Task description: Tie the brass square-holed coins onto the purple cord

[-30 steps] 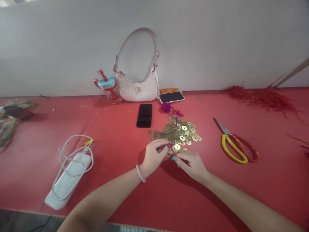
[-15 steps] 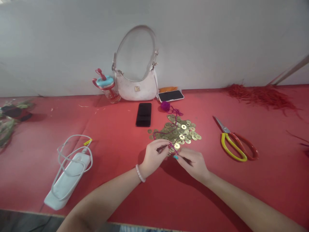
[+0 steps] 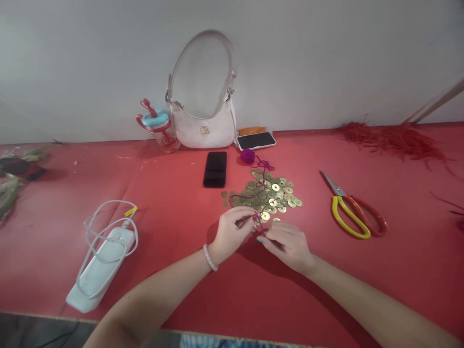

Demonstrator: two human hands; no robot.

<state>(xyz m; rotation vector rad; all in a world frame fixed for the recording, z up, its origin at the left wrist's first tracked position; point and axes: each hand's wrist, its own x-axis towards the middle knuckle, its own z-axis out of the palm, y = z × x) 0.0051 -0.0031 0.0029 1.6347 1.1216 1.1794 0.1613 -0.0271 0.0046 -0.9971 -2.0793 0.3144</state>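
A purple yarn (image 3: 260, 225) stretches between my two hands, in front of a heap of brass coins with square holes (image 3: 265, 216). My left hand (image 3: 235, 229), with a pale bead bracelet (image 3: 210, 257) at the wrist, pinches the yarn between thumb and fingertips. The lower end of that short stretch is pinched by my right hand (image 3: 290, 244), its other fingers curled in. From the hands the yarn runs back over the coins to a small purple yarn ball (image 3: 248, 156). Whether a coin is between my fingertips I cannot tell.
Right of the coins lie scissors with yellow and red handles (image 3: 351, 212). Behind are a black phone (image 3: 215, 169), a white-edged phone (image 3: 256, 140), a handbag (image 3: 203, 130) and a lidded cup (image 3: 165, 137). A white power strip with cable (image 3: 101, 270) lies left; red shreds (image 3: 391, 140) lie back right.
My right hand has shifted slightly down and left, and the yarn between my hands hangs a little steeper. My left hand keeps its pinch. The whole view has tilted slightly.
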